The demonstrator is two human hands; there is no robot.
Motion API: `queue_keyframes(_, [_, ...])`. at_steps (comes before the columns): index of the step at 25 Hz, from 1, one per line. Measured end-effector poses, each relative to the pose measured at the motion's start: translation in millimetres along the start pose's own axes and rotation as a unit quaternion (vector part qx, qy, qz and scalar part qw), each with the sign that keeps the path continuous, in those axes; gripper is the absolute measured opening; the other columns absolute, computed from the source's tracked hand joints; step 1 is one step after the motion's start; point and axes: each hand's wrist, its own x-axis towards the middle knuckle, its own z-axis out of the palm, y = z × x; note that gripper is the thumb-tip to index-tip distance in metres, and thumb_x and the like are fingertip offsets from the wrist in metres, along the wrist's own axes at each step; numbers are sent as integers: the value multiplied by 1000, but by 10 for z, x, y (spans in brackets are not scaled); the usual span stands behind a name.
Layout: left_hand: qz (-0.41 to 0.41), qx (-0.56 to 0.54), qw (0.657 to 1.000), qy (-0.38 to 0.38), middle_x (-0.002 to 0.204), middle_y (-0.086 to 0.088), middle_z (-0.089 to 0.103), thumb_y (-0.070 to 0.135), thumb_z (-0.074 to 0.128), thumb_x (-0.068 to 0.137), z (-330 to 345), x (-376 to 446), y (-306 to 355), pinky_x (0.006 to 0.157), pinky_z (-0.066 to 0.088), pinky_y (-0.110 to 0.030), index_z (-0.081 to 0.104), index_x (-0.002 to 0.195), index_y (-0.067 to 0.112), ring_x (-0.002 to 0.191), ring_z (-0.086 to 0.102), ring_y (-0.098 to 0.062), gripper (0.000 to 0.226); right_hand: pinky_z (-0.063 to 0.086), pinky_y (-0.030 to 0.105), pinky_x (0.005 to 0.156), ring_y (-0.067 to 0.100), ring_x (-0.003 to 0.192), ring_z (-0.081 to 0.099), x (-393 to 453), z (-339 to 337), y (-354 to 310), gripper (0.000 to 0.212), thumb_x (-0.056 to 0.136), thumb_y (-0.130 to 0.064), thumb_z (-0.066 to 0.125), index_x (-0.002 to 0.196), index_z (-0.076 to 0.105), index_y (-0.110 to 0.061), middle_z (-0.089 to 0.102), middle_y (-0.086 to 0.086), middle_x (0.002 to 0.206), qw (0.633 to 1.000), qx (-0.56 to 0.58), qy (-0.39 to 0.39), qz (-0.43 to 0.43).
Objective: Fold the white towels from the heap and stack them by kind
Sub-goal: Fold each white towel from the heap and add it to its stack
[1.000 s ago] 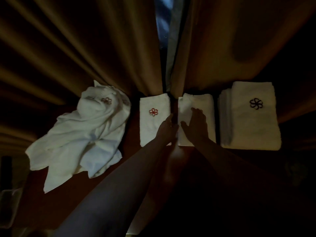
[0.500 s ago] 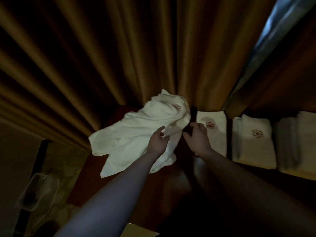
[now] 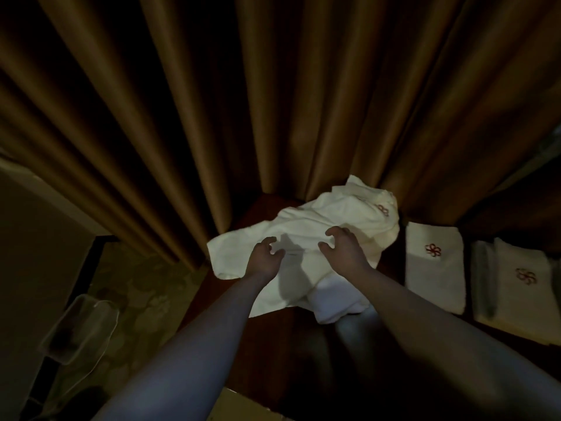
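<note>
On the dark wooden worktop [image 3: 267,344], close against the brown curtain [image 3: 212,117], we saw the heap of white towels [image 3: 306,220] lying crumpled, with a red flower emblem [image 3: 383,209] showing near its far right edge. Both of the person's bare arms reached forward over it. We found the left hand [image 3: 264,259] poised above the near left part of the heap, its fingers loosely curled and spread, holding nothing that we could make out, and casting a shadow on the cloth just beyond it. We found the right hand [image 3: 343,249] over the middle of the heap, fingers bent like claws and apart from each other, likewise closed round nothing; whether the fingertips touched the cloth we could not tell. Just to the right of the heap, apart from it by a strip of bare wood, lay a folded towel [image 3: 434,268] with a red flower stitched on its upper face. Beyond that, near the right edge of the view, sat a second folded stack [image 3: 516,287] bearing the same kind of red mark, partly cut off by the frame. Down on the patterned floor [image 3: 133,287] to the left of the worktop, we noticed a clear plastic container [image 3: 80,329], its contents too dim to make out.
</note>
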Motion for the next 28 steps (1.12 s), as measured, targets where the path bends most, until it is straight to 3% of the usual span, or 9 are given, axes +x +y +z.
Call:
queue_keyframes(5, [6, 31, 999, -15, 134, -13, 51, 21, 58, 93, -77, 204, -152, 91, 47, -32, 51, 134, 14, 114, 56, -29, 43, 39, 33, 95, 28, 117, 44, 250, 119, -45, 35, 92, -27, 57, 123, 53, -10, 54, 12, 123, 998, -58, -3, 3])
queue_keyframes(8, [42, 108, 993, -36, 139, -13, 44, 13, 52, 93, -71, 365, -175, 101, 40, -30, 46, 139, 16, 126, 46, -29, 46, 39, 37, 98, 31, 122, 40, 433, 112, 19, 34, 92, -21, 53, 123, 52, -8, 50, 15, 127, 994, -99, 32, 27])
queue_keyframes(12, [84, 225, 969, -61, 143, -13, 39, 5, 46, 93, 8, 551, -167, 107, 34, -35, 35, 147, 16, 131, 37, -30, 56, 27, 34, 105, 34, 123, 40, 588, 135, 162, 35, 91, -12, 51, 125, 51, -2, 50, 21, 128, 988, -157, -8, -2])
queue_keyframes(18, [129, 341, 929, -66, 136, -14, 38, 23, 63, 87, 183, 690, -209, 93, 44, -41, 26, 149, 20, 123, 39, -32, 72, 16, 36, 113, 35, 128, 35, 722, 127, 371, 45, 88, -8, 50, 133, 45, -1, 46, 20, 134, 968, -242, -6, -64])
queue_keyframes(22, [177, 331, 927, 1, 124, -9, 49, 24, 56, 91, 206, 726, -242, 80, 44, -37, 48, 135, 18, 113, 47, -28, 45, 30, 37, 100, 31, 115, 46, 768, 98, 465, 28, 92, -23, 50, 113, 58, -6, 57, 15, 117, 957, -280, 24, -69])
queue_keyframes(25, [239, 280, 929, 36, 111, -9, 58, 19, 56, 90, 177, 721, -257, 79, 43, -35, 62, 117, 12, 104, 52, -29, 29, 36, 40, 91, 33, 102, 52, 763, 58, 446, 30, 87, -28, 39, 96, 57, -6, 59, 15, 101, 979, -190, 57, -52])
queue_keyframes(28, [319, 254, 911, 59, 106, -11, 62, 17, 52, 87, 119, 677, -166, 78, 42, -36, 62, 111, 6, 96, 56, -33, 29, 34, 41, 89, 32, 93, 55, 736, -42, 327, 22, 90, -25, 37, 95, 51, -9, 61, 13, 92, 986, -123, 98, -50])
